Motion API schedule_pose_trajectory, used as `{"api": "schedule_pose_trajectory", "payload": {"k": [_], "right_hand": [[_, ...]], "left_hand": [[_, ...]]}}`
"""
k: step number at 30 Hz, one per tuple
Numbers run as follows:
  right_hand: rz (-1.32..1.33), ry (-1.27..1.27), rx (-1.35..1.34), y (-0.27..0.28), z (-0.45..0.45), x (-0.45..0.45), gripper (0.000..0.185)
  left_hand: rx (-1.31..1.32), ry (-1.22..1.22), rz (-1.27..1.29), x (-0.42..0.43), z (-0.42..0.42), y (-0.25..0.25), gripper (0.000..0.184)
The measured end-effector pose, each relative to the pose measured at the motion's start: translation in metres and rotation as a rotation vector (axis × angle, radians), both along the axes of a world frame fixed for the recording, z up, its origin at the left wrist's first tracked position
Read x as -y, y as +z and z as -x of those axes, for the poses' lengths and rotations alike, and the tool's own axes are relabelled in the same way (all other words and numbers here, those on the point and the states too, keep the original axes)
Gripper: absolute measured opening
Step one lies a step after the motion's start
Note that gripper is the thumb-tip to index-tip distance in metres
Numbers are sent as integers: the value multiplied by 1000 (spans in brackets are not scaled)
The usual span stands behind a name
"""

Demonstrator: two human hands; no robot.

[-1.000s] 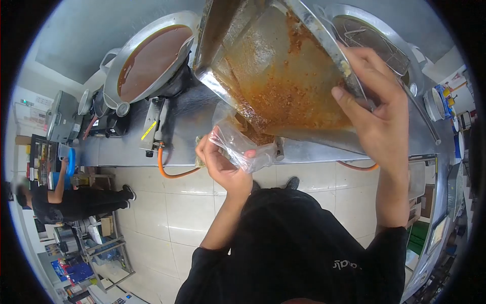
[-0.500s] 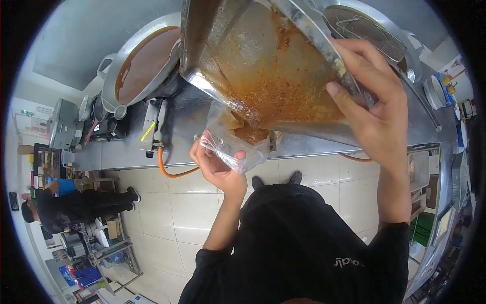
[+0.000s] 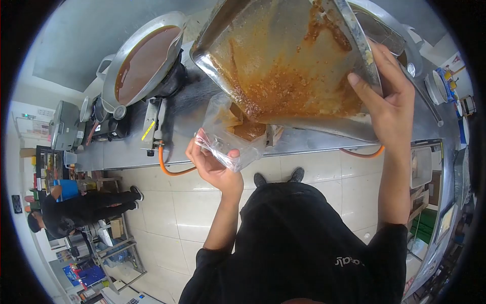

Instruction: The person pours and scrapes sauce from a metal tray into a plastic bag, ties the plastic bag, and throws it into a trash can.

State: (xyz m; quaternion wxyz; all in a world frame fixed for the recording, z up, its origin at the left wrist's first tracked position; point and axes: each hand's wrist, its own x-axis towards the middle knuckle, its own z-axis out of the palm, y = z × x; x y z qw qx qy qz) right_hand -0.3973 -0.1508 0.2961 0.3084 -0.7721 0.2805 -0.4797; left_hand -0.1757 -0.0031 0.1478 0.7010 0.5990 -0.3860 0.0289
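A tilted metal tray (image 3: 283, 55) smeared with reddish-brown sauce hangs over the counter, its lower left corner at the mouth of a clear plastic bag (image 3: 223, 144). My right hand (image 3: 387, 99) is closed round the tray's right edge, thumb on the inner face. Below the tray corner, my left hand (image 3: 215, 164) grips the bag's near side, with the plastic bunched between fingers and thumb. Brown sauce (image 3: 248, 129) shows inside the bag. The bag's underside is hidden.
A large pan of reddish-brown liquid (image 3: 147, 66) stands at the back left, beside a burner control with an orange hose (image 3: 169, 169). Another large pan (image 3: 372, 20) holds a wire rack at the back right. Far left, a person in black (image 3: 76, 213) stands near a blue container (image 3: 67, 188).
The tray first shifted left, then back right, and its corner now sits slightly off the bag's mouth. My left hand and the bag have moved a little left. The other person has shifted.
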Motion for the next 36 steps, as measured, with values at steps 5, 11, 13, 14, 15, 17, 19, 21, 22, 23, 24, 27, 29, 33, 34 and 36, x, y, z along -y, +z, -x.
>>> {"api": "schedule_pose_trajectory", "payload": {"k": [5,11,13,14,15,17,19,21,22,23,24,27,29,33,34,36], "right_hand": [[84,-9,-1,-1,-2,-3,48],[344,-7,-236,14,3,-11,42],[376,-28,-230,18,1,-15,41],[392,-37,-228,19,0,-16,41],[418,-62,-228,19,-1,-16,41],[470,-114,-230,19,1,-14,43],[450,-110,-210,21,4,-12,44],[456,-119,-194,20,9,-8,46],[441,-140,-165,20,12,-8,47],[426,-160,-136,20,13,-8,47],[429,-193,-125,23,13,-9,47],[387,-287,-61,27,12,-13,48],[377,-324,-34,29,16,-13,49],[397,-426,-89,36,25,-13,51],[394,-445,-93,38,25,-13,50],[382,-490,-92,39,24,-16,49]], "left_hand": [[1,-12,26,2,0,-3,82],[16,-11,24,0,3,-3,81],[17,-10,29,-1,4,-2,80],[17,-8,31,-1,4,-2,80],[20,-9,36,-1,3,-3,80],[26,-15,44,-2,3,-4,80],[22,-23,36,-3,3,-4,81],[19,-29,34,-4,3,-4,81],[18,-31,38,-4,1,-4,81],[18,-33,42,-4,0,-5,81],[15,-33,35,-4,-1,-4,81],[7,-42,28,-5,-3,-2,80],[0,-53,40,-5,-3,-1,80],[-3,-69,57,-5,-6,-3,80],[-2,-70,59,-4,-7,-4,80],[2,-69,58,-4,-7,-5,80]]}}
